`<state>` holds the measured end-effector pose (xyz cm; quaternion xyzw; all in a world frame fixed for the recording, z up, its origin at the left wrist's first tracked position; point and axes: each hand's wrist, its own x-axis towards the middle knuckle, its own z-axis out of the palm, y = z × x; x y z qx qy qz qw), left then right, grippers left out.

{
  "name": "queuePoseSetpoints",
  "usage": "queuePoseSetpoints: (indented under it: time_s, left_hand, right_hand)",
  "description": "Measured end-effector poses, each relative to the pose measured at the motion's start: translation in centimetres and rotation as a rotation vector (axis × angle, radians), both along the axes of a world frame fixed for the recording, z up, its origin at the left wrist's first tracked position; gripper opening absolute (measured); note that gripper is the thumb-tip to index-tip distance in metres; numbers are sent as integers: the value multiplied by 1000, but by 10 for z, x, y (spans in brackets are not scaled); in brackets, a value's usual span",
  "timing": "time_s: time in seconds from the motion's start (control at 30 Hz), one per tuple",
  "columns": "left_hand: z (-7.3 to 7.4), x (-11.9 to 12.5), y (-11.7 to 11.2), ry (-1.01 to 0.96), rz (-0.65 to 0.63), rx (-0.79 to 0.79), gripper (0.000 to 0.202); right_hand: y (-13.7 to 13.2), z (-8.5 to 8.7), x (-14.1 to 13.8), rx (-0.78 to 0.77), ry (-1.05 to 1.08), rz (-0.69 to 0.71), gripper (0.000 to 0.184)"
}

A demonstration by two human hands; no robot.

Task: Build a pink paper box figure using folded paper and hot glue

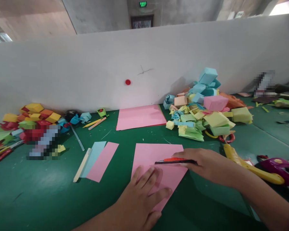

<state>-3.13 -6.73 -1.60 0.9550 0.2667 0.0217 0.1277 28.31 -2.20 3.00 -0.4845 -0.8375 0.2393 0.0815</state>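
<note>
My left hand (148, 192) lies flat with spread fingers on a sheet of pink paper (163, 150), pressing it on the green tabletop. From the right, my right hand (202, 163) reaches over the same sheet, its fingers closed round a slim orange-and-black craft knife (173, 160). The knife lies low and almost level across the paper, pointing left. Whether its tip touches the sheet I cannot tell. To the left lie a pink strip (104, 160), a light blue strip (92, 158) partly under it, and a wooden stick (82, 165).
Pink sheets (141, 117) lie by the white partition (86, 70). Folded paper pieces (216, 120) are heaped at the back right, more paper blocks (36, 117) at the left. Scissors (4, 154) lie far left. A yellow-handled tool (252, 166) and a purple tool (276, 166) sit right.
</note>
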Motion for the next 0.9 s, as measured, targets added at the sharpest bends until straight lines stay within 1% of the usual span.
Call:
queuePoseSetpoints:
  time_s: [0.23, 0.5, 0.63, 0.77, 0.9]
  left_hand:
    - [0, 0, 0, -2, 0, -7, 67]
    - [3, 2, 1, 31, -3, -18, 68]
    - [1, 1, 0, 12, -4, -21, 67]
    - [0, 0, -1, -7, -4, -2, 65]
    - [4, 0, -1, 1, -5, 24, 66]
  right_hand:
    - [1, -1, 3, -9, -34, -5, 44]
    - [0, 0, 3, -14, -23, -9, 44]
    - [-1, 2, 4, -6, -1, -23, 43]
    - [-1, 5, 5, -28, -15, -19, 43]
    - [1, 5, 7, -42, -32, -1, 43]
